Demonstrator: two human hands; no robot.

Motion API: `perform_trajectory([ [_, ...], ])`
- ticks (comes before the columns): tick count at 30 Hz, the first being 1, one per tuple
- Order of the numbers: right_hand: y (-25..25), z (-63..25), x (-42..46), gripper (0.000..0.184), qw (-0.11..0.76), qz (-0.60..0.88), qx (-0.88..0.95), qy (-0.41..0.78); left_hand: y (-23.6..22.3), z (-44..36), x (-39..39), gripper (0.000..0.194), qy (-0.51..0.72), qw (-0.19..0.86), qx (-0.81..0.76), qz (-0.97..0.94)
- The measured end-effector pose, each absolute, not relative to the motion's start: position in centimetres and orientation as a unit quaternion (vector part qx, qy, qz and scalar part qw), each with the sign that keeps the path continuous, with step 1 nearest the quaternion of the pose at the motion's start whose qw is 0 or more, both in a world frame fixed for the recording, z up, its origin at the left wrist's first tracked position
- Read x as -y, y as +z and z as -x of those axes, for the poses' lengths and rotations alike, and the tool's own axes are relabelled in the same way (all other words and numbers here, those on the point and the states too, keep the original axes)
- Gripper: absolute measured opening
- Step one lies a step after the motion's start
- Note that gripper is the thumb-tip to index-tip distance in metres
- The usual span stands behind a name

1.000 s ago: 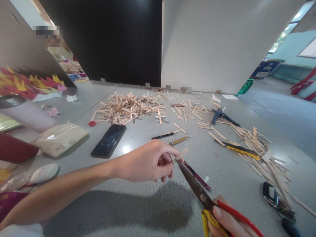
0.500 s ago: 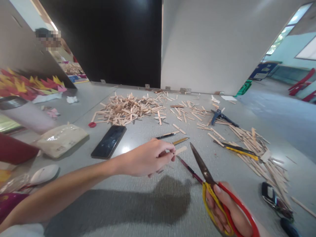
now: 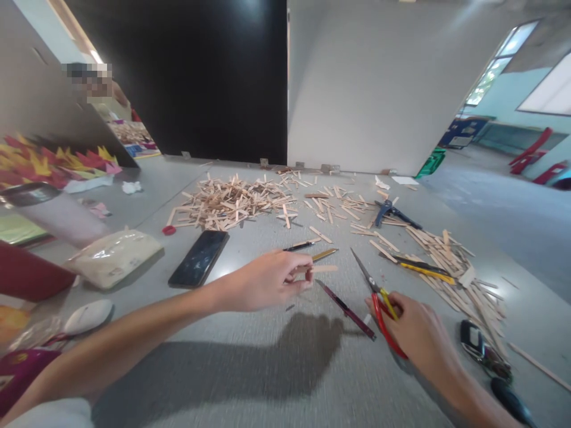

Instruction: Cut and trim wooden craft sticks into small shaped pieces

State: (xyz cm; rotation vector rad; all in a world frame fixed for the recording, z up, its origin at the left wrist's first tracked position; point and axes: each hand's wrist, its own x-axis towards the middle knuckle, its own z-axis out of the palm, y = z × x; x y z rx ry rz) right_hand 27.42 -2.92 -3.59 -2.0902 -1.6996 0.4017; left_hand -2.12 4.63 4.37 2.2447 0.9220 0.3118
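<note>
My left hand (image 3: pixel 279 279) is closed in a pinch on a flat wooden craft stick (image 3: pixel 325 268), its free end pointing right. My right hand (image 3: pixel 413 327) grips the red and yellow handles of the scissors (image 3: pixel 372 282), whose blades are together and point away to the upper left, low over the table. A dark red utility knife (image 3: pixel 348 310) lies between the hands. Just beyond my left hand are a gold-coloured cutter (image 3: pixel 325 254) and a black pen-like tool (image 3: pixel 300 245).
A heap of wooden sticks (image 3: pixel 236 202) lies ahead, with more sticks (image 3: pixel 473 288) at right. Also around are a phone (image 3: pixel 198 258), blue pliers (image 3: pixel 388 211), a yellow-black cutter (image 3: pixel 426 271), keys (image 3: pixel 484 351) and a mouse (image 3: pixel 89 315). Upright panels (image 3: pixel 357 89) stand behind.
The scissors have moved away from me and down towards the table, and their handles have turned in my right hand. My left hand stays nearly in place with the stick.
</note>
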Motion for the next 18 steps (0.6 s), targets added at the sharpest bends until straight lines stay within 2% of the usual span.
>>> perform_trajectory([
  [3, -4.0, -28.9, 2.3, 0.028, 0.092, 0.776, 0.621, 0.058, 4.4, 2.2, -4.5, 0.023, 0.117, 0.307, -0.357, -0.875],
  [5, -4.5, -29.6, 2.1, 0.031, 0.08, 0.768, 0.635, 0.032, 4.4, 2.2, -4.4, 0.026, 0.117, 0.294, -0.355, -0.88],
  [10, -5.5, -30.1, 2.2, 0.045, 0.165, 0.701, 0.692, -0.052, 3.8, 2.2, -4.2, 0.031, 0.155, 0.251, -0.369, -0.881],
  [12, -5.7, -29.4, 2.5, 0.043, 0.21, 0.626, 0.75, -0.04, 3.4, 2.3, -4.3, 0.031, 0.181, 0.228, -0.39, -0.874],
  [15, -6.0, -28.0, 3.1, 0.032, 0.22, 0.496, 0.84, 0.027, 3.2, 2.5, -4.7, 0.031, 0.188, 0.186, -0.422, -0.867],
  [18, -6.3, -27.3, 3.1, 0.03, 0.225, 0.441, 0.868, -0.026, 3.4, 2.7, -5.4, 0.031, 0.187, 0.114, -0.475, -0.852],
])
